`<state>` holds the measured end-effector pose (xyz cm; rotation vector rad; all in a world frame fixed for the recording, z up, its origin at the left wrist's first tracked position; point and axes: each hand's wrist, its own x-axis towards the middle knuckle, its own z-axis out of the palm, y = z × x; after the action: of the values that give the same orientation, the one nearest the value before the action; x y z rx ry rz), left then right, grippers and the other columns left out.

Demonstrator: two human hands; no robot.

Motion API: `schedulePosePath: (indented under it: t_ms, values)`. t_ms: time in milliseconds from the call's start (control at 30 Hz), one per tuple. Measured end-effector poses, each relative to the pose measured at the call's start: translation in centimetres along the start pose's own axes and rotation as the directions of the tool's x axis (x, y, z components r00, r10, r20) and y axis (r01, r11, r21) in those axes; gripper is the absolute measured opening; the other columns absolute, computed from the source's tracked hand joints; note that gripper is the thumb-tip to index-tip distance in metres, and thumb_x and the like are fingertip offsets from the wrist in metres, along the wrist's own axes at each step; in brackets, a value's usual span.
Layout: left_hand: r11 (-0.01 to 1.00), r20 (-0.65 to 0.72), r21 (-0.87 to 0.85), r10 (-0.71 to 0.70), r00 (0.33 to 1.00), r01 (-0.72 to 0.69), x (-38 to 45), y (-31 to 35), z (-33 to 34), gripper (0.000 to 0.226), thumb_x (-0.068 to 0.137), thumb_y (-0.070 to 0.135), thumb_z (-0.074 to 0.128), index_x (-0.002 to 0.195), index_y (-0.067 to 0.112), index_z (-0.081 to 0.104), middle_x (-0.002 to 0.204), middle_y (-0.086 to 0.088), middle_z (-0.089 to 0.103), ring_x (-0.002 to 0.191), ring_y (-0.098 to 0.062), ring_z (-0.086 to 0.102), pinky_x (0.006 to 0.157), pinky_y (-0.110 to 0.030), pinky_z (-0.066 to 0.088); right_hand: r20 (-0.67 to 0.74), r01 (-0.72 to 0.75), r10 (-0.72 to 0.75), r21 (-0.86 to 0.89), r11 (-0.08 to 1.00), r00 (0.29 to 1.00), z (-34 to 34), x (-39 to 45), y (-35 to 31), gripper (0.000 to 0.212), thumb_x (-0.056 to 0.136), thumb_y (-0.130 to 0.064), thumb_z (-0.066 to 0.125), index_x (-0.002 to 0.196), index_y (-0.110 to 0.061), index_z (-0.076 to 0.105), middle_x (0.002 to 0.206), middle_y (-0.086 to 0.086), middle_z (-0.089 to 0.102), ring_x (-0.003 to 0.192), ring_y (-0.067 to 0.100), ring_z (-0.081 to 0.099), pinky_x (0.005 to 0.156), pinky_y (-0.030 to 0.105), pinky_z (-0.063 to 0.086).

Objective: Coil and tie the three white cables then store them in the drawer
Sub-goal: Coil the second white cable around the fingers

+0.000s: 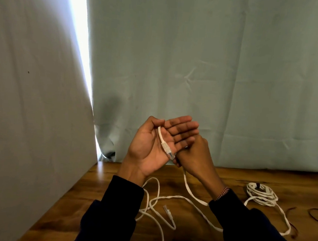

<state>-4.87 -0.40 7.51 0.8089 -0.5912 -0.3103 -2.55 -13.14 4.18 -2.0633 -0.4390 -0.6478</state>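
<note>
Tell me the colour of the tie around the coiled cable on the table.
The tie on the coiled cable looks black; head view.

Wooden table, pale green curtain, grey panel, perhaps dark rubber bands at right

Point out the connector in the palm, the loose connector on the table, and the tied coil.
connector in the palm [166,149]: head view, on its ribbed boot, lying in the left hand.
loose connector [166,210]: head view, on its clear plug tip.
tied coil [261,193]: head view, on the bundled white loops.
</note>
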Motion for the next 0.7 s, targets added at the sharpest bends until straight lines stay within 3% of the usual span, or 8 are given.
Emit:
schedulePosePath:
  t_ms: [167, 233, 267, 367, 433, 500, 567, 700]
  values:
    - [0.992, 0.16, -0.121, -0.02, 0.987, 0.04, 0.3, -0.3, -0.6, 0.057, 0.093, 0.019, 0.034, 0.136, -0.016, 0.047, 0.14, -0.035, 0.05, 0.13, -0.046, 0.052, 0.111, -0.049, 0.042, 0.14, -0.024, 0.034, -0.072, 0.997, 0.989, 0.1, 0.2, 0.1, 0.018, 0.092, -0.001, 0.062, 0.078, -0.013, 0.063, 0.059, -0.001, 0.063, 0.042, 0.003, 0.06, 0.044, 0.011, 0.043]
    - [0.993, 0.167, -0.113, -0.003, 0.986, 0.022, 0.4, -0.4, -0.8, 0.056, 0.093, 0.017, 0.035, 0.137, -0.015, 0.047, 0.139, -0.034, 0.051, 0.129, -0.046, 0.053, 0.109, -0.049, 0.045, 0.26, 0.031, 0.006, -0.137, 0.99, 0.966, -0.2, 0.0, -0.2, 0.01, 0.094, -0.008, 0.062, 0.086, -0.013, 0.065, 0.07, -0.001, 0.065, 0.056, 0.008, 0.064, 0.056, 0.02, 0.052]
    - [0.995, 0.16, -0.099, 0.015, 0.987, 0.001, 0.5, -0.3, -0.7, 0.055, 0.093, 0.016, 0.034, 0.136, -0.015, 0.047, 0.138, -0.034, 0.052, 0.128, -0.045, 0.055, 0.107, -0.049, 0.047, 0.369, 0.083, -0.002, -0.203, 0.976, 0.93, -0.7, -0.3, -0.7, 0.002, 0.095, -0.014, 0.063, 0.095, -0.012, 0.064, 0.078, -0.002, 0.065, 0.065, 0.012, 0.064, 0.065, 0.026, 0.055]
    - [0.992, 0.074, -0.106, 0.072, 0.995, -0.064, 0.6, 0.0, -0.9, 0.053, 0.09, 0.009, 0.032, 0.135, -0.016, 0.046, 0.136, -0.035, 0.053, 0.126, -0.047, 0.055, 0.107, -0.047, 0.046, 0.689, 0.212, 0.113, -0.368, 0.905, 0.716, -1.9, -1.3, -2.2, 0.032, 0.101, -0.023, 0.057, 0.132, -0.019, 0.05, 0.093, -0.001, 0.065, 0.077, 0.011, 0.062, 0.077, 0.03, 0.056]
    - [0.988, 0.03, -0.122, 0.1, 0.994, -0.096, 0.7, 0.3, -1.4, 0.053, 0.088, 0.006, 0.031, 0.135, -0.016, 0.042, 0.136, -0.037, 0.053, 0.127, -0.049, 0.054, 0.109, -0.047, 0.043, 0.751, 0.171, 0.196, -0.381, 0.909, 0.63, -2.5, -1.8, -3.2, 0.049, 0.104, -0.016, 0.049, 0.149, -0.023, 0.033, 0.098, 0.005, 0.071, 0.073, 0.012, 0.065, 0.079, 0.035, 0.061]
    - [0.99, -0.002, -0.09, 0.113, 0.994, -0.112, 0.9, 0.4, -2.2, 0.052, 0.087, 0.004, 0.032, 0.134, -0.015, 0.042, 0.135, -0.036, 0.054, 0.128, -0.048, 0.053, 0.11, -0.047, 0.042, 0.742, 0.243, 0.179, -0.423, 0.873, 0.646, -3.3, -2.2, -4.2, 0.044, 0.104, -0.015, 0.048, 0.147, -0.02, 0.037, 0.097, 0.006, 0.071, 0.07, 0.012, 0.066, 0.077, 0.035, 0.062]
    - [0.994, -0.034, -0.02, 0.106, 0.994, -0.106, 1.1, 0.2, -2.8, 0.049, 0.09, 0.003, 0.029, 0.135, -0.014, 0.042, 0.135, -0.035, 0.055, 0.129, -0.047, 0.053, 0.11, -0.047, 0.042, 0.74, 0.371, 0.119, -0.462, 0.805, 0.662, -4.3, -2.7, -5.2, 0.031, 0.104, -0.022, 0.051, 0.133, -0.015, 0.052, 0.097, 0.002, 0.07, 0.072, 0.01, 0.065, 0.074, 0.03, 0.059]
    - [0.99, -0.084, 0.104, 0.105, 0.991, -0.096, 1.2, -0.2, -3.5, 0.043, 0.101, 0.003, 0.021, 0.135, -0.01, 0.042, 0.133, -0.032, 0.058, 0.127, -0.042, 0.057, 0.11, -0.045, 0.044, 0.719, 0.494, -0.004, -0.473, 0.729, 0.695, -6.0, -4.0, -6.4, 0.026, 0.102, -0.029, 0.054, 0.124, -0.02, 0.063, 0.086, -0.014, 0.062, 0.08, 0.003, 0.059, 0.076, 0.019, 0.051]
